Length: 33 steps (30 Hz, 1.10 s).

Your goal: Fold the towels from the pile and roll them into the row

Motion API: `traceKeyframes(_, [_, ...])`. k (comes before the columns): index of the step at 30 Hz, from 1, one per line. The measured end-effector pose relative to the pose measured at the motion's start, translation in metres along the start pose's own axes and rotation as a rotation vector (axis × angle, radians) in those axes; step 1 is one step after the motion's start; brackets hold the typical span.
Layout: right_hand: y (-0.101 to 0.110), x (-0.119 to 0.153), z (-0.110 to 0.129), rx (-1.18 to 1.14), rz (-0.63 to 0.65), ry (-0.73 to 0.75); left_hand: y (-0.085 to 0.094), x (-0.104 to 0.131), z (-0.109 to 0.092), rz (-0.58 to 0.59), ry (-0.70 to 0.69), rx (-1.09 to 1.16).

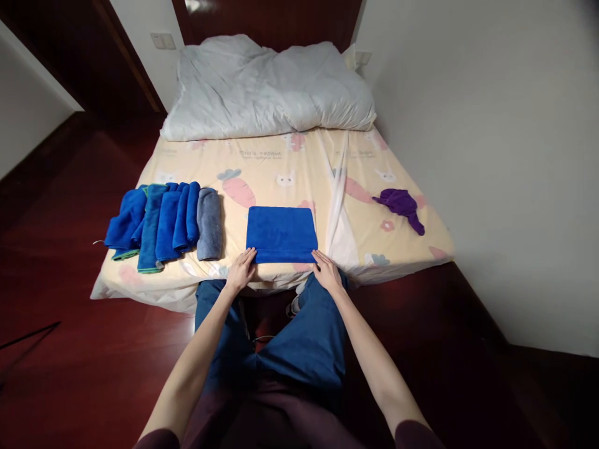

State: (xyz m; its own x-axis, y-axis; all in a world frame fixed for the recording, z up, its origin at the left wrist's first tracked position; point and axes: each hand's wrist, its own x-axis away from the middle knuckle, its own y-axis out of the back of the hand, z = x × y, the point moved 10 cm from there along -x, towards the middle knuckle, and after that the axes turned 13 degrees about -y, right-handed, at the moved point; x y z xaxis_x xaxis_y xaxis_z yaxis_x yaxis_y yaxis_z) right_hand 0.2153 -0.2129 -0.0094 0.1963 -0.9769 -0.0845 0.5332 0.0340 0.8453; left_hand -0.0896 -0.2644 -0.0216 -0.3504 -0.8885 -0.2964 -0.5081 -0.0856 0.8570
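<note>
A blue towel (pixel 281 227) lies flat on the bed in front of me as a folded rectangle, with a narrow strip turned over along its near edge. My left hand (pixel 241 269) pinches the left end of that strip, fingers on top. At the right end, my right hand (pixel 326 270) grips the strip in the same way. What the thumbs do underneath is mostly hidden. Left of the towel stands a row of several rolled blue towels (pixel 168 224), closed off by a grey rolled towel (pixel 209 224). Over on the right lies a crumpled purple cloth (pixel 399 207).
The bed (pixel 285 162) has a yellow sheet printed with carrots and rabbits, wrinkled right of the blue towel. A bunched white quilt (pixel 271 90) fills the far end by the dark headboard (pixel 271 22). A white wall (pixel 505 156) runs along the right side.
</note>
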Motion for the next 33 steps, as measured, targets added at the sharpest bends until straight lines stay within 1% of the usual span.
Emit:
traceKeyframes(6, [-0.006, -0.013, 0.003, 0.018, -0.037, -0.021, 0.004, -0.01, 0.008, -0.021, 0.107, -0.005])
traceKeyframes(12, [-0.002, -0.017, 0.01, 0.049, -0.042, -0.039, 0.011, -0.012, 0.004, -0.011, 0.115, -0.013])
traceKeyframes(16, [0.005, -0.008, 0.01, 0.007, -0.057, -0.019, 0.017, -0.001, -0.003, 0.027, 0.064, -0.001])
traceKeyframes(19, [0.005, 0.005, 0.006, -0.075, -0.019, 0.015, 0.021, 0.013, -0.007, 0.061, 0.009, 0.026])
traceKeyframes(21, [0.005, 0.011, 0.002, -0.149, 0.018, 0.024, 0.022, 0.021, -0.007, 0.058, 0.005, 0.063])
traceKeyframes(22, [0.005, 0.013, -0.001, -0.19, 0.035, 0.02, 0.023, 0.024, -0.005, 0.04, 0.018, 0.095])
traceKeyframes(24, [0.006, 0.014, -0.006, -0.263, 0.057, -0.006, 0.024, 0.025, 0.002, -0.033, 0.075, 0.182])
traceKeyframes(28, [0.011, 0.005, -0.015, -0.335, 0.042, -0.109, 0.025, 0.024, 0.024, -0.202, 0.249, 0.362])
traceKeyframes(31, [0.009, -0.003, -0.023, -0.374, 0.03, -0.211, 0.025, 0.024, 0.036, -0.276, 0.341, 0.452])
traceKeyframes(33, [0.007, -0.007, -0.028, -0.385, 0.022, -0.28, 0.024, 0.026, 0.041, -0.3, 0.386, 0.49])
